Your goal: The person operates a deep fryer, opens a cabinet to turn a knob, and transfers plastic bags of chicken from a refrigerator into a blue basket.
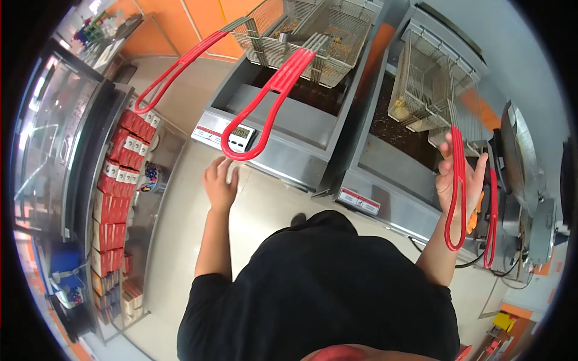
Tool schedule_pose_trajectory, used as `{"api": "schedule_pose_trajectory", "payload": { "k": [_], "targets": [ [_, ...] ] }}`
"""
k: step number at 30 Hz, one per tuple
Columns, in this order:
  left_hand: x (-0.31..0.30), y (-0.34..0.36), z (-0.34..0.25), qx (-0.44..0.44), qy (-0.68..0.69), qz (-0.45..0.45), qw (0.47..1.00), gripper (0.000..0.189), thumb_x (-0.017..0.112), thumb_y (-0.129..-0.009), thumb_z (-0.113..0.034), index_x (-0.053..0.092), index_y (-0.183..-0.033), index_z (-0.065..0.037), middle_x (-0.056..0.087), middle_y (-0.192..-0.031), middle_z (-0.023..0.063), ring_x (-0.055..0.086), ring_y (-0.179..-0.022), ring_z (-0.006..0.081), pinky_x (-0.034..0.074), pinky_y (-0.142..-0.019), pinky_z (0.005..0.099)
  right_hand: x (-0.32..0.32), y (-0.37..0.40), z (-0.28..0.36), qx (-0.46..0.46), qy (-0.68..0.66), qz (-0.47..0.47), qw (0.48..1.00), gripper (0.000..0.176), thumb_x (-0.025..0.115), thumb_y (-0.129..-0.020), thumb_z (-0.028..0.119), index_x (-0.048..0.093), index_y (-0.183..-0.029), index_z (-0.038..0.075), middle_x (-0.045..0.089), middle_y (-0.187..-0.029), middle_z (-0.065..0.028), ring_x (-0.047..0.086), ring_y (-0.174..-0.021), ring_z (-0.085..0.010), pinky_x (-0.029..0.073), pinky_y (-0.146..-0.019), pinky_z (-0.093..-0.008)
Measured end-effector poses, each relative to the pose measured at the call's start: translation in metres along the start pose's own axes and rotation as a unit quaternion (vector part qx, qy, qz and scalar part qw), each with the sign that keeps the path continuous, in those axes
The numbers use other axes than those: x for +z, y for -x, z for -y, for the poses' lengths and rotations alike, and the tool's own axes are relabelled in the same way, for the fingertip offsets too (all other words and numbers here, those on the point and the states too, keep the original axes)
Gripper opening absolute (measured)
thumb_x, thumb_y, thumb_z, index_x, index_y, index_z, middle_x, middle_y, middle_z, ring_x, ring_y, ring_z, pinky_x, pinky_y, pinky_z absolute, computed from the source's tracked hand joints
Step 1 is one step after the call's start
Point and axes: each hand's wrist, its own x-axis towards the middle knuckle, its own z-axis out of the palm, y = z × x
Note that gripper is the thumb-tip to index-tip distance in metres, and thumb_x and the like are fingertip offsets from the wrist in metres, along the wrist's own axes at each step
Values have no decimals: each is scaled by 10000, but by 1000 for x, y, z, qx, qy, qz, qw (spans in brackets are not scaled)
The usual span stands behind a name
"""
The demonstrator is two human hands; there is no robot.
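Observation:
My left hand (220, 183) hangs open, fingers apart, just below the looped end of a red basket handle (289, 72). That handle belongs to a wire fryer basket (343, 30) with brown crumbs inside, raised over the left fryer. Beside the loop, a small digital timer (239, 136) sits on the fryer's front edge. My right hand (445, 183) is raised behind another red handle (458, 153), thumb and fingers apart and not wrapped round it. This handle leads to a wire basket (424, 84) over the right fryer, with yellowish bits at its lower end.
Dark oil (391, 135) shows in the right fryer. A second red handle (174, 69) juts out leftward. On the left, a rack holds red boxes (114, 222) beside a glass-fronted cabinet (48, 138). Another red handle (493, 210) and metal equipment (524, 162) stand at the right.

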Motion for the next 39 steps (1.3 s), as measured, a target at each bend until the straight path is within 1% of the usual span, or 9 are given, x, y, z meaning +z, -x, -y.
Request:
{"api": "schedule_pose_trajectory", "payload": {
  "k": [3, 6, 10, 14, 18, 19, 22, 35, 39],
  "targets": [
    [19, -22, -10, 39, -29, -18, 999, 277, 659, -720, -161, 603, -990, -140, 553, -1059, 63, 507, -998, 232, 341, -875, 404, -24, 22, -7, -16, 15, -46, 999, 627, 295, -913, 483, 313, -1265, -36, 450, -1199, -239, 589, -940, -290, 543, -694, -414],
    [34, -27, -8, 35, -22, -11, 999, 269, 653, -726, -160, 618, -992, -143, 554, -1060, 73, 503, -1017, 243, 327, -886, 434, -46, 62, -13, -42, -5, -105, 994, 625, 314, -908, 487, 319, -1267, -25, 470, -1177, -225, 591, -919, -292, 538, -690, -430],
    [41, -26, -5, 32, -17, -21, 999, 192, 634, -748, -156, 641, -936, -118, 562, -1039, 87, 511, -996, 259, 328, -901, 439, -60, 104, -15, -85, 41, -210, 973, 521, 333, -923, 426, 391, -1211, -5, 517, -1131, -161, 600, -873, -204, 547, -653, -338],
    [51, -23, 4, 22, 27, -11, 999, 356, 639, -761, -204, 555, -1083, -77, 506, -1143, 143, 454, -1088, 307, 307, -935, 444, -58, 130, -20, -117, 93, -316, 937, 472, 358, -919, 416, 437, -1159, 18, 548, -1023, -102, 589, -819, -141, 548, -638, -282],
    [45, -29, 2, -7, 33, -55, 998, 508, 656, -754, -265, 470, -1173, -44, 447, -1213, 182, 404, -1146, 337, 293, -944, 455, -64, 149, -22, -113, 138, -326, 928, 423, 347, -927, 389, 462, -1117, 29, 504, -1056, -93, 546, -870, -119, 533, -607, -247],
    [48, -32, 5, 6, 29, -83, 996, 474, 675, -735, -293, 521, -1112, -51, 494, -1163, 156, 426, -1125, 318, 298, -935, 448, -66, 154, -21, -113, 138, -327, 928, 409, 349, -929, 383, 466, -1103, 32, 485, -1070, -98, 529, -900, -125, 513, -610, -254],
    [42, -38, 4, 4, 6, -18, 1000, 434, 689, -719, -309, 562, -1043, -50, 541, -1099, 126, 455, -1092, 299, 309, -916, 437, -69, 160, -20, -123, 115, -320, 932, 396, 395, -926, 352, 458, -1137, 24, 546, -1029, -94, 567, -805, -147, 506, -714, -291],
    [54, -35, 16, 46, 31, -58, 997, 388, 701, -719, -306, 570, -994, -65, 595, -937, 142, 562, -873, 315, 452, -705, 380, -67, 161, -32, -103, 124, -321, 933, 381, 418, -916, 348, 492, -1108, 28, 485, -1113, -89, 557, -840, -145, 499, -689, -257],
    [50, -32, 7, -12, 39, -17, 999, 408, 687, -733, -322, 561, -1027, -68, 587, -965, 149, 556, -899, 325, 451, -722, 391, -67, 161, -32, -110, 128, -310, 936, 375, 422, -916, 339, 494, -1107, 24, 492, -1101, -92, 558, -837, -146, 499, -694, -255]
  ]
}}
